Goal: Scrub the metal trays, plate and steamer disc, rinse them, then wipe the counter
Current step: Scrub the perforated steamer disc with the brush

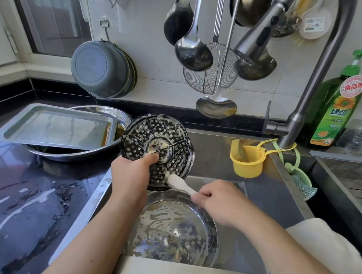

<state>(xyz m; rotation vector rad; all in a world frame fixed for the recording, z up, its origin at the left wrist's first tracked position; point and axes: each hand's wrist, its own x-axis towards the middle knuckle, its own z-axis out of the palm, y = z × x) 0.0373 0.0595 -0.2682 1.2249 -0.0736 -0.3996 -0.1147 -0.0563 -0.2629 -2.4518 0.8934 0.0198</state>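
My left hand grips the soapy perforated steamer disc by its lower edge, thumb on its face, and holds it tilted upright over the sink. My right hand pinches the handle of a white brush whose head touches the disc's lower rim. Below both hands a round metal plate lies in the sink, flecked with foam. A rectangular metal tray rests across a metal basin on the black counter at the left.
The faucet hangs above the sink, with ladles and a strainer on the wall behind it. A yellow cup hangs at the sink's rim and a green soap bottle stands at right. The counter is wet and streaked with foam.
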